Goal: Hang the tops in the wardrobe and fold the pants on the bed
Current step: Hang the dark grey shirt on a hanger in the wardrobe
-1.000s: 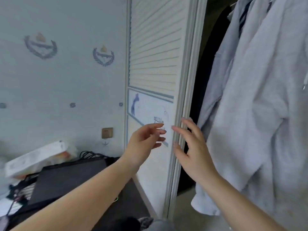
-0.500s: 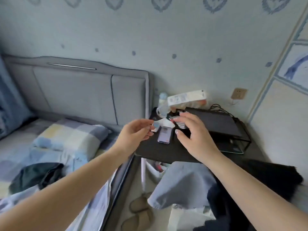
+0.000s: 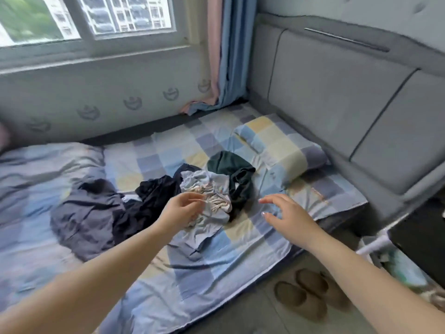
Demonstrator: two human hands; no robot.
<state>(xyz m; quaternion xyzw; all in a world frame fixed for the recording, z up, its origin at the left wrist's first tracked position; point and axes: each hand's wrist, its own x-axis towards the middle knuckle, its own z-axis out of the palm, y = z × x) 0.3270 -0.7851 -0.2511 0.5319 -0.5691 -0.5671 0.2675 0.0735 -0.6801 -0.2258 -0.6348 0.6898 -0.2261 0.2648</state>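
A heap of clothes lies on the checked bed (image 3: pixel 212 273): a dark navy garment (image 3: pixel 84 218) at the left, a black one (image 3: pixel 149 201) beside it, a light grey-blue one (image 3: pixel 207 213) in the middle and a dark green one (image 3: pixel 231 169) near the pillow. My left hand (image 3: pixel 180 208) hovers over the grey-blue garment with fingers relaxed and holds nothing. My right hand (image 3: pixel 286 215) is spread above the sheet, just right of the heap, empty too. The wardrobe is out of view.
A checked pillow (image 3: pixel 284 150) lies against the grey padded headboard (image 3: pixel 337 92). A rumpled duvet (image 3: pixel 36 169) covers the bed's left part. A pair of slippers (image 3: pixel 305 290) sits on the floor by the bed. A dark bedside table (image 3: pixel 419 239) stands at the right.
The view has swung left from the wardrobe door, past the bedside table, to the bed. Both hands stay empty and now reach over the heap of clothes.
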